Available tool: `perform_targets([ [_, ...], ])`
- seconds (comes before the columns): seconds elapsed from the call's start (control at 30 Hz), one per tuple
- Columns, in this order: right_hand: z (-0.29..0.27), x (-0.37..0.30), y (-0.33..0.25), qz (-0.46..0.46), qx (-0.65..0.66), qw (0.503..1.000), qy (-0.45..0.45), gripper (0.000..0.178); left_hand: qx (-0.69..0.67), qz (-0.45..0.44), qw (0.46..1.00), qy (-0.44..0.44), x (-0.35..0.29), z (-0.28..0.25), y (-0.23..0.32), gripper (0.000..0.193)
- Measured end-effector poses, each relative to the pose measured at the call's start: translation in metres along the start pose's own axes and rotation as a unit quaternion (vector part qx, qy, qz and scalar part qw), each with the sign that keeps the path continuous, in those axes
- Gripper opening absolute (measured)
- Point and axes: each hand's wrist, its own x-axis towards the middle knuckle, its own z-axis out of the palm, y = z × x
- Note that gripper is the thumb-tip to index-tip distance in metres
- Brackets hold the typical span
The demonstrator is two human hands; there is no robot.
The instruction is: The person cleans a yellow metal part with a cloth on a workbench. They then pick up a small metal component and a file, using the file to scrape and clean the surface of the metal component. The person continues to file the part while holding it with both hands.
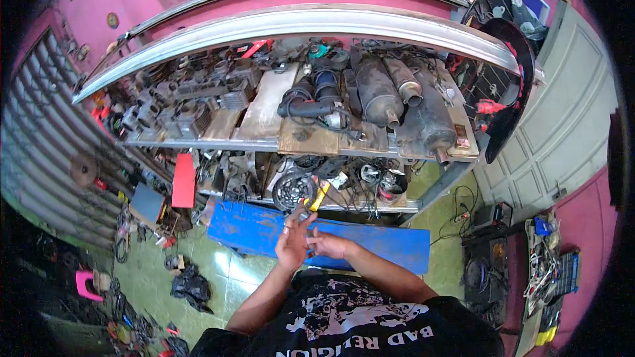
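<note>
My left hand [294,242] is raised over a blue bench [383,241], its fingers stretched up and away from me. From the right, my right hand [331,245] meets its palm, with the fingers slightly apart and touching the left hand. I see nothing held in either hand, though small details between the fingers are too small to tell. Just beyond the left fingertips, a yellow packet or tube [320,194] shows at the lower shelf's edge. A round, dark, spoked metal part [293,189] lies beside it.
Ahead stands a metal shelf [251,144] loaded with cylinder blocks [188,119], black hoses [304,102] and exhaust mufflers [380,96]. A red board [184,180] is at its left. A black plastic bag [191,288] lies on the tiled floor. Cables [463,211] trail on the right.
</note>
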Motion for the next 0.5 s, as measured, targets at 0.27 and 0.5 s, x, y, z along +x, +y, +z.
perform_targets([
  [0.27, -0.038, 0.048, 0.007, -0.058, -0.089, 0.993, 0.046, 0.101, -0.141, -0.155, 0.970, -0.123, 0.067, -0.015, 0.019, 0.087],
  [0.5, 0.005, 0.050, -0.026, -0.076, 0.012, 0.995, 0.070, 0.079, -0.187, -0.196, 0.928, -0.255, 0.087, -0.024, 0.042, 0.100],
])
